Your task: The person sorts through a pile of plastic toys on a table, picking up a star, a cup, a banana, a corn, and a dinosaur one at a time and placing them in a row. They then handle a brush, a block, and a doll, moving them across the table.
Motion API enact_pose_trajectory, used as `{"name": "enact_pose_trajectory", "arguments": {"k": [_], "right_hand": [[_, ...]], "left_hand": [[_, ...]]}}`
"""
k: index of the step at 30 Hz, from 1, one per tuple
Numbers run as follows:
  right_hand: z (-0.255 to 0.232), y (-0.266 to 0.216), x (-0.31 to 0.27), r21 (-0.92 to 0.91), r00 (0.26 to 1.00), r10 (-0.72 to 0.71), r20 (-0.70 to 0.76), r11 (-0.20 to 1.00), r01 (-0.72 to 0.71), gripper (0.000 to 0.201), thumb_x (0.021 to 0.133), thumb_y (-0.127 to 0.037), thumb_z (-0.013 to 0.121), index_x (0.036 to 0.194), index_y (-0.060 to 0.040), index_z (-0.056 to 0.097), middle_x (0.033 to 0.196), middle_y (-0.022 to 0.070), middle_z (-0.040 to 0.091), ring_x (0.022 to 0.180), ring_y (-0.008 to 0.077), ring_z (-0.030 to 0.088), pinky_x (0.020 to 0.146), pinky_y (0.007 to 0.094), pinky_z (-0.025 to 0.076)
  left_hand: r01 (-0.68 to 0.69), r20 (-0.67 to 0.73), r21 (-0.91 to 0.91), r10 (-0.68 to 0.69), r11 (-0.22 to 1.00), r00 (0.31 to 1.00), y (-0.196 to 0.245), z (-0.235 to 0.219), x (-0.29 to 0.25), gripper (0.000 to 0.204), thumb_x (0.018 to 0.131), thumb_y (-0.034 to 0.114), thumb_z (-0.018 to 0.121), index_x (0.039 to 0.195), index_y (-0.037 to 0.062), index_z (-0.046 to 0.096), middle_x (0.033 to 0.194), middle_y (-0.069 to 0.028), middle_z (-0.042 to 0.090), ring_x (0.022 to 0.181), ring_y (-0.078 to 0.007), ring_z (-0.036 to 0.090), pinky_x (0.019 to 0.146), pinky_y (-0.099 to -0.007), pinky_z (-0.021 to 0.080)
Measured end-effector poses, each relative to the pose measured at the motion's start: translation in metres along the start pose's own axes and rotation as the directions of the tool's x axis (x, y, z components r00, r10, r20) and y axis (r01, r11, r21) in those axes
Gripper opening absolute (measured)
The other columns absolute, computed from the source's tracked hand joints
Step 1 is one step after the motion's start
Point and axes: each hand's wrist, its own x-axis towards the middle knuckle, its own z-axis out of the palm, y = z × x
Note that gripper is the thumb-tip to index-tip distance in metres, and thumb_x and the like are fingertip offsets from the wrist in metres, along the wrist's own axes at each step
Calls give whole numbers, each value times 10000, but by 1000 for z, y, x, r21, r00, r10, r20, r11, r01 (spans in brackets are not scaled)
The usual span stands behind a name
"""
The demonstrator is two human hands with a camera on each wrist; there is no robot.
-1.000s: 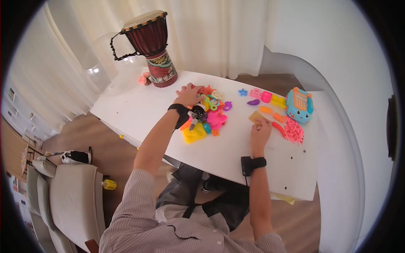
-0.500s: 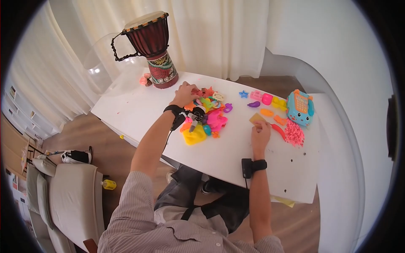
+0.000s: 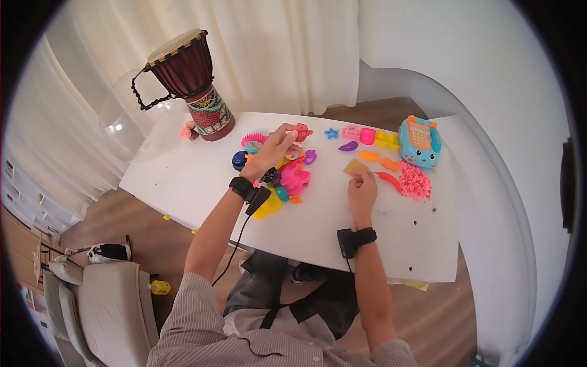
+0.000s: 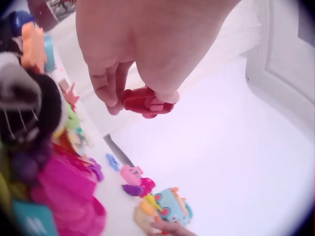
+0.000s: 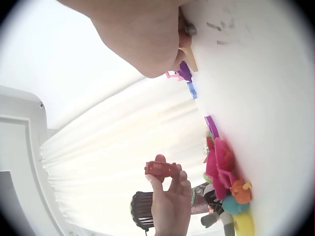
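Observation:
My left hand (image 3: 274, 151) pinches a red toy (image 3: 302, 132) between thumb and fingers, lifted above the pile of toys. In the left wrist view the red toy (image 4: 147, 102) shows a hollow side with a small inner piece. The pile below includes a bright pink toy (image 3: 295, 178), a yellow piece (image 3: 267, 205) and a purple ring (image 3: 310, 157). My right hand (image 3: 362, 194) holds the near edge of a tan flat piece (image 3: 355, 166) on the table, beside a red chili-shaped toy (image 3: 389, 181). Its fingertips are partly hidden.
A toy phone (image 3: 420, 142) stands at the right behind pink bits (image 3: 416, 182). Along the back lie a blue star (image 3: 331, 133), a purple eggplant (image 3: 348, 146) and other small toys. A drum (image 3: 210, 113) stands at the table's back left.
My left hand has risen from the pile and moved right with the red toy. A pink spiky piece and a dark blue item now show behind it. The right hand keeps its place.

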Motion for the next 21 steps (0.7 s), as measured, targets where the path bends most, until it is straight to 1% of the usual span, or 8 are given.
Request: {"name": "enact_pose_trajectory", "arguments": {"k": [2, 5, 9, 11, 12, 14, 17, 21], "right_hand": [[-1, -1, -1, -17, 1000, 4, 3, 1000, -4, 206, 840, 35, 615, 998, -45, 720, 966, 107, 647, 784, 226, 648, 715, 341, 534], [0, -2, -1, -32, 999, 29, -21, 999, -30, 197, 841, 37, 611, 995, -29, 714, 951, 124, 664, 789, 263, 653, 715, 360, 532], [4, 2, -1, -53, 997, 54, -53, 997, -57, 170, 851, 31, 609, 979, -22, 707, 975, 146, 686, 873, 339, 662, 778, 417, 535], [4, 2, -1, -80, 996, 63, -70, 994, -68, 155, 857, 25, 611, 971, -21, 705, 984, 154, 693, 907, 364, 663, 802, 439, 535], [5, 2, 0, -95, 994, 84, -71, 991, -90, 143, 864, 17, 612, 967, -21, 704, 987, 159, 694, 926, 373, 660, 818, 457, 531], [4, -2, 0, -109, 992, 105, -72, 988, -113, 130, 871, 9, 614, 962, -20, 702, 989, 163, 696, 945, 383, 658, 834, 475, 527], [3, -4, 0, -158, 994, 78, -80, 983, -90, 120, 882, -9, 617, 966, -18, 702, 992, 168, 698, 950, 391, 657, 838, 486, 525], [1, -5, 1, -167, 989, 127, -70, 976, -137, 139, 892, -21, 619, 1001, -13, 706, 1006, 174, 709, 971, 396, 656, 860, 488, 525]], "left_hand": [[44, 91, -250, -22, 967, 996, 15, 15, -3, 372, 1145, 372, 486, 1265, 27, 557, 1201, -98, 661, 1102, -200, 717, 996, -336, 583], [159, 138, -411, -112, 898, 984, 38, 33, -8, 378, 1148, 368, 477, 1250, 14, 563, 1211, -90, 645, 1164, -216, 696, 1053, -350, 563], [214, 150, -437, -164, 874, 975, 36, 51, -9, 347, 1130, 325, 537, 1246, -2, 566, 1211, -94, 651, 1145, -212, 705, 1027, -344, 578], [170, 81, -267, -154, 948, 985, 23, 62, -7, 290, 1077, 243, 646, 1218, -3, 584, 1207, -96, 659, 1032, -197, 744, 902, -310, 627], [173, 85, -268, -155, 948, 984, 17, 68, -6, 290, 1077, 243, 646, 1218, -3, 584, 1207, -96, 659, 1032, -197, 744, 902, -310, 627], [217, 33, -79, -215, 973, 976, 7, 81, -6, 270, 1005, 165, 735, 1176, 4, 604, 1183, -100, 646, 868, -182, 761, 738, -279, 645], [142, 8, 100, -143, 985, 990, -12, 102, -6, 267, 955, 125, 770, 1138, -3, 623, 1182, -115, 628, 755, -186, 753, 636, -285, 635], [72, 18, 328, -82, 942, 996, -30, 120, -4, 291, 929, 66, 766, 1171, -25, 632, 1266, -134, 618, 724, -198, 746, 576, -292, 626]]}}
